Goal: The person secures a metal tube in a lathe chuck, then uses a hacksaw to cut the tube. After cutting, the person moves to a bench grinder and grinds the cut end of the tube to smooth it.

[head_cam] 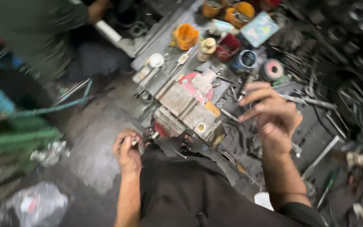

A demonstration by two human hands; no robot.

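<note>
Left hand [127, 152], lower centre-left of the frame: fingers curled tight around a small metal part [134, 142]. The part is pale, shiny and mostly buried in the fist; only a short bright end shows between thumb and forefinger. Its shape cannot be made out.

Right hand [272, 114], centre-right of the frame: raised above the clutter, fingers loosely spread and bent, holding nothing visible. Motion blur softens the fingertips.

The held part sits at the top of the left fist, just beside a dark vise-like block [196, 143] that lies right of the hand. Above that block, at frame centre, are grey rectangular metal blocks [181, 105] resting over a red disc [190, 82].

Upper centre: an orange cup [185, 36], a red box [228, 45], a blue-rimmed tin [244, 59] and a grinding wheel [272, 69], all well apart from both hands. Loose rods and tools [311, 101] lie scattered at right, too blurred to sort.

Upper left: another person's sleeve [34, 29] in dull green, cut off by the frame edge. Lower left: a crumpled plastic bag [38, 204] on the floor. The person's dark-clad lap [190, 189] hides the ground below the hands
</note>
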